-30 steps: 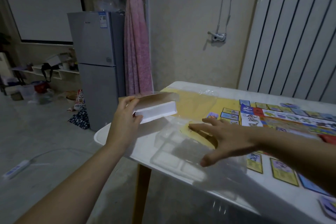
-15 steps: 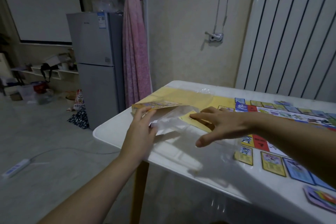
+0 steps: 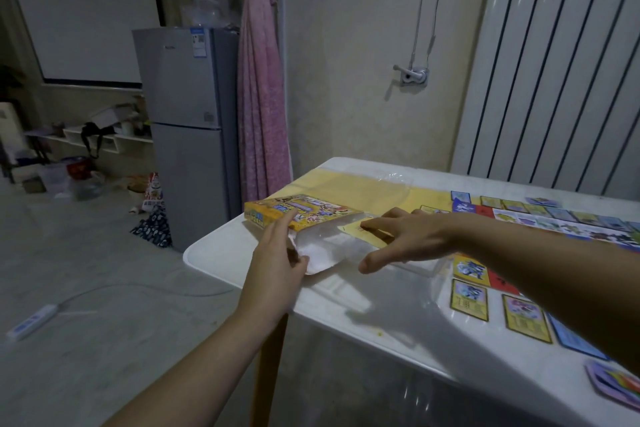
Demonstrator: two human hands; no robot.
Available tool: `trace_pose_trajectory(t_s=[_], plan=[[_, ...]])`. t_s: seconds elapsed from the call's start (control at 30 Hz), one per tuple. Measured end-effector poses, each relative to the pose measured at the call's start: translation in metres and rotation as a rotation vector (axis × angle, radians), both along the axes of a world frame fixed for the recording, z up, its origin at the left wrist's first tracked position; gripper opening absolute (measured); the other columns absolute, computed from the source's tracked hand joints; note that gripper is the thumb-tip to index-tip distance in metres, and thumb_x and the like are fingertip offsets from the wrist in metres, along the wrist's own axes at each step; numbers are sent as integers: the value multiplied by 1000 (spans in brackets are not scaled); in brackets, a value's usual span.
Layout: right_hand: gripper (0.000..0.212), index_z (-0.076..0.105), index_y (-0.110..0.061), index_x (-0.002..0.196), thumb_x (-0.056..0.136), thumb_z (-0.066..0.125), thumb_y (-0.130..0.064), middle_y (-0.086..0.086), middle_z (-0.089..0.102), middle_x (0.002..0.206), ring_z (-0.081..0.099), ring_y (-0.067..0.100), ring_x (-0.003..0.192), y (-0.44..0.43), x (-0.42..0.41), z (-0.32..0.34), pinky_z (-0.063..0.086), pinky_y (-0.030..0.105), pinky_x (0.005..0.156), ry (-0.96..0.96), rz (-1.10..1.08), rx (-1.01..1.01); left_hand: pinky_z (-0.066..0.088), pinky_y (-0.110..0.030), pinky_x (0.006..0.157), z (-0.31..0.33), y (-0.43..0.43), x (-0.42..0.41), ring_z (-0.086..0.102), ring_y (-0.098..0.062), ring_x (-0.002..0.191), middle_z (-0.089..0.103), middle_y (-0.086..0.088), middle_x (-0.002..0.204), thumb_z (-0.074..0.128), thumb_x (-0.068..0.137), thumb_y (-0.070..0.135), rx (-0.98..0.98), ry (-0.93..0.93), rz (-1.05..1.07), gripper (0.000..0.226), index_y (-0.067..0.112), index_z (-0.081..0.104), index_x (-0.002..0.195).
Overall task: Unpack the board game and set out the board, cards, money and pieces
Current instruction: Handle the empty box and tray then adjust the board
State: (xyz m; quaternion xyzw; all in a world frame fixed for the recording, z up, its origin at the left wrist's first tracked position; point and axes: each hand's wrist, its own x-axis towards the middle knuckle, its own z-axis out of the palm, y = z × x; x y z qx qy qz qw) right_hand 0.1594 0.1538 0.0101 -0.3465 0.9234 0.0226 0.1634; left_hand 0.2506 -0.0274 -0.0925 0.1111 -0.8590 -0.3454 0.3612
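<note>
The yellow game box (image 3: 300, 211) lies face up on the left corner of the white table (image 3: 381, 319), with its white end flap (image 3: 323, 251) open toward me. My left hand (image 3: 277, 263) holds the box at that open end, thumb on the flap and fingers along the side. My right hand (image 3: 405, 236) lies flat with spread fingers on a clear plastic tray (image 3: 412, 267) and a yellow sheet (image 3: 362, 230) at the box mouth. The game board (image 3: 554, 220) is laid out to the right, with cards (image 3: 469, 298) in front of it.
A yellow cloth (image 3: 360, 185) covers the table's far part. A stack of purple cards (image 3: 614, 381) sits at the near right edge. Beyond the table's left edge are open floor, a grey fridge (image 3: 187, 128) and a pink curtain (image 3: 259, 97).
My left hand has lowered the box from a raised, tilted position onto the table, printed face up. The clear tray has shifted toward the box mouth, and my right hand followed it.
</note>
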Motion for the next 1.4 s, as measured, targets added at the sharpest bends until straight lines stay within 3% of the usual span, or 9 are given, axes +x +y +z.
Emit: trace_pose_trajectory(t_s=[0.1,0.23,0.4,0.5,0.67,0.87,1.07,1.23,1.4], plan=[[100,14,-44,147,61,44,-84,-3,20,151,18,35,137,-4,1,-1,23,53,110,22,-15,-3,31,-10,68,0,3,0,51,-12,88,47,10,120,63,80,1,9,8,-44,71,28,38,140],[86,16,-42,147,75,47,-77,-2,21,151,18,36,137,-11,3,-5,24,51,107,55,-19,-20,27,-1,76,1,9,-1,40,-1,101,41,12,127,63,81,1,12,0,-81,71,27,36,142],[104,17,-41,147,56,42,-84,0,22,150,19,38,135,-19,5,-14,23,48,105,33,-20,-21,23,1,84,-2,13,-1,37,-3,122,36,12,139,64,81,3,6,-30,-133,74,32,35,142],[103,17,-43,146,55,41,-83,1,21,150,17,39,136,-22,0,-18,20,49,108,19,-7,-17,19,8,84,-6,16,0,37,3,117,37,17,131,64,79,2,-6,-21,-173,70,29,40,140],[94,12,-45,146,69,50,-82,-3,19,148,19,35,134,-21,-7,-21,20,47,108,27,45,-45,19,7,90,-8,9,-2,36,8,116,40,16,129,67,77,3,-29,2,-161,66,20,46,137],[107,14,-47,146,51,40,-91,-10,16,157,12,25,144,-6,-10,-22,13,47,115,-26,79,-277,18,10,81,-9,3,-4,34,11,107,40,16,125,67,77,1,-13,2,-105,68,21,45,138],[98,13,-45,146,66,62,-74,-11,4,157,1,12,145,34,6,-32,13,41,116,77,199,-237,19,10,80,-10,5,-6,35,11,107,42,14,126,67,77,1,34,8,-93,66,20,47,137],[76,27,-38,144,80,65,-53,-11,25,150,27,5,132,33,3,-42,22,15,100,146,233,-353,21,8,85,-8,7,-7,41,4,110,43,15,120,70,73,0,37,8,-104,61,15,55,130],[73,26,-35,146,84,62,-49,-8,18,153,24,10,138,13,8,-48,28,25,106,177,219,-400,28,2,89,-5,12,-6,44,4,110,46,15,119,70,71,-1,78,29,-175,64,20,55,129]])
